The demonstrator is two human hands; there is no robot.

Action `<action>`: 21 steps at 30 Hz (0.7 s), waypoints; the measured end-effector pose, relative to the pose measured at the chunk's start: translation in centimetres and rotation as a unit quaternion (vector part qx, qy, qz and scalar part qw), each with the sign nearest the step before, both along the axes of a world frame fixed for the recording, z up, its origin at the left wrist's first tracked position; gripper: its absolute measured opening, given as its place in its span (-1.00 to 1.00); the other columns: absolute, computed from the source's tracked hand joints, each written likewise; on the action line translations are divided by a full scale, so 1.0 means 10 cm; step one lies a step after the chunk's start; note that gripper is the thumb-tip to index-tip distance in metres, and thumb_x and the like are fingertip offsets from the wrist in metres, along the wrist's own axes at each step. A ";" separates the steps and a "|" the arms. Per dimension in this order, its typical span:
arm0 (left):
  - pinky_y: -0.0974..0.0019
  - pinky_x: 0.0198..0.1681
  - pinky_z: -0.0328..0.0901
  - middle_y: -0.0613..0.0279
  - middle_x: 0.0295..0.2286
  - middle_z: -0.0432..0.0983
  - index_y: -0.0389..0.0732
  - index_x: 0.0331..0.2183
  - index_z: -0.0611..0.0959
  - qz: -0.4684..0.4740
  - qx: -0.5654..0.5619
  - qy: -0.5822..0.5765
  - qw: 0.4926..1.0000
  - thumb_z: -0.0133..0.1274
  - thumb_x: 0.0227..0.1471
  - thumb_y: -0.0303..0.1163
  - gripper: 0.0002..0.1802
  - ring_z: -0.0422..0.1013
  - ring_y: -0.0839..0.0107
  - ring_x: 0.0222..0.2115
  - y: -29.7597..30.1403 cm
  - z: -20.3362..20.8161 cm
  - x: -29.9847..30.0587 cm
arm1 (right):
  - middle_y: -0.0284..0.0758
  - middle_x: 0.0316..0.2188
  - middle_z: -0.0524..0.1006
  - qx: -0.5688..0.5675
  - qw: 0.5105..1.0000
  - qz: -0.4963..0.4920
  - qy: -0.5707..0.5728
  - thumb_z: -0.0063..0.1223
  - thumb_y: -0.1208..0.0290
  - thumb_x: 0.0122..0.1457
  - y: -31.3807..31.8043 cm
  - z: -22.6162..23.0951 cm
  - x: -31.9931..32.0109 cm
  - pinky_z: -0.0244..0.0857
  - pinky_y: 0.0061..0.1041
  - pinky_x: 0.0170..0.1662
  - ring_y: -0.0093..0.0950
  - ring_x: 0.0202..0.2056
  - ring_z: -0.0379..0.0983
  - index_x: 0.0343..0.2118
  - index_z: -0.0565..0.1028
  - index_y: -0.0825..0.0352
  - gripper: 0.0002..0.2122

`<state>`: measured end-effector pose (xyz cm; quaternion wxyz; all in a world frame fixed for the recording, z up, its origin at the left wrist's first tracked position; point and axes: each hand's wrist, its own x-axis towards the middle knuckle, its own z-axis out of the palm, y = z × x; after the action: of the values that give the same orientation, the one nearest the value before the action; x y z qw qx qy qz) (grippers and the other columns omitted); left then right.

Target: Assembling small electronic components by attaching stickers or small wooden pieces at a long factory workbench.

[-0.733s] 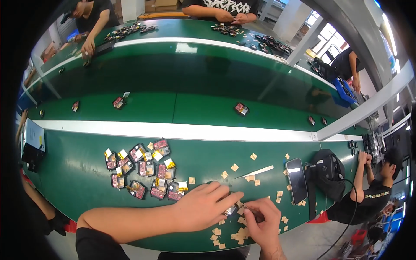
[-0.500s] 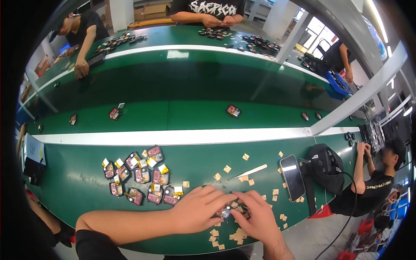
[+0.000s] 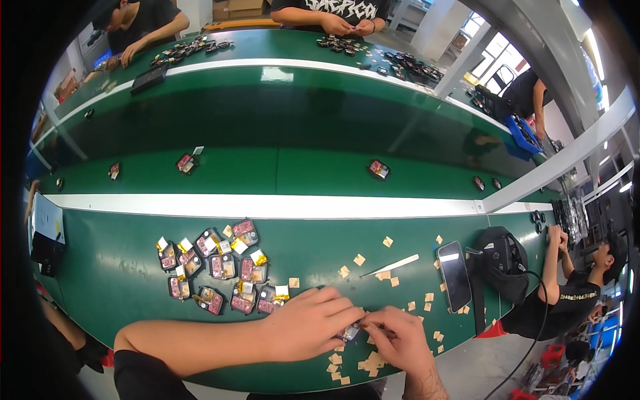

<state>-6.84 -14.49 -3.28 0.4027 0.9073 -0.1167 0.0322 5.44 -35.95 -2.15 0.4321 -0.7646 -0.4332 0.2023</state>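
My left hand (image 3: 310, 323) reaches across the near edge of the green bench, closed on a small dark electronic module (image 3: 348, 333) that its fingers partly cover. At the module's right side, my right hand (image 3: 403, 339) has its thumb and forefinger pinched together. Whatever lies between those fingertips is too small to make out. Beyond my left hand lie several similar modules (image 3: 223, 266), black-cased with reddish boards and yellow-and-white tabs. Small tan squares (image 3: 372, 362) are scattered below and around my right hand. White tweezers (image 3: 393, 265) rest beyond it.
A phone (image 3: 454, 277) and a black bag (image 3: 501, 262) with a cable sit to the right. At the left end stands a black-and-white box (image 3: 48, 233). A white rail (image 3: 267, 205) separates my bench from a green conveyor carrying spaced modules. Co-workers sit across and at right.
My right thumb and forefinger have closed together at the module's edge. My left hand keeps its hold. A co-worker at far left has drawn a hand back from a dark box. The view shifted slightly.
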 end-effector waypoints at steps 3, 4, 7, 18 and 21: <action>0.08 0.14 0.34 0.25 -0.07 0.49 -0.12 0.11 0.50 -0.017 -0.008 0.004 1.000 0.40 -0.01 -0.33 -0.34 0.38 0.16 0.03 0.03 0.00 0.02 | -0.25 -0.32 0.65 -0.023 1.000 -0.001 0.012 0.30 0.62 0.18 0.00 0.06 0.01 0.48 -0.54 -0.37 -0.49 -0.44 0.61 -0.16 0.64 0.35 -0.83; 0.08 0.13 0.36 0.27 -0.07 0.49 -0.12 0.11 0.51 -0.024 -0.008 0.005 1.000 0.39 -0.01 -0.33 -0.35 0.39 0.17 0.02 0.04 0.00 0.03 | -0.28 -0.34 0.65 0.008 1.000 -0.004 0.004 0.31 0.65 0.14 0.02 0.06 0.01 0.33 -0.60 -0.45 -0.57 -0.50 0.51 -0.20 0.65 0.35 -0.83; 0.10 0.11 0.38 0.29 -0.09 0.49 -0.10 0.09 0.53 -0.026 0.007 -0.002 1.000 0.37 0.02 -0.31 -0.40 0.40 0.20 0.01 0.02 -0.03 0.03 | -0.31 -0.37 0.64 0.062 0.998 -0.021 -0.025 0.32 0.68 0.08 0.04 -0.01 -0.02 0.17 -0.65 -0.54 -0.65 -0.56 0.41 -0.23 0.66 0.36 -0.82; 0.19 0.00 0.41 0.33 -0.23 0.43 -0.05 -0.11 0.64 -0.015 0.052 -0.068 0.996 0.28 0.08 -0.34 -0.70 0.41 0.27 -0.11 0.02 -0.09 0.03 | -0.37 -0.45 0.56 0.013 0.999 -0.036 -0.021 0.32 0.65 0.14 -0.02 0.04 -0.02 0.10 -0.60 -0.54 -0.65 -0.62 0.27 -0.19 0.67 0.35 -0.83; 0.20 -0.02 0.41 0.33 -0.24 0.42 -0.04 -0.15 0.65 -0.013 0.055 -0.071 0.996 0.28 0.08 -0.34 -0.75 0.41 0.28 -0.12 0.01 -0.08 0.03 | -0.37 -0.46 0.55 -0.005 0.999 -0.030 0.023 0.32 0.63 0.15 -0.07 0.10 0.01 0.10 -0.59 -0.54 -0.64 -0.61 0.28 -0.16 0.67 0.34 -0.80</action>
<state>-6.54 -14.37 -4.07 0.3436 0.9218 -0.1584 0.0848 5.55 -36.69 -1.14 0.4441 -0.7743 -0.3995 0.2088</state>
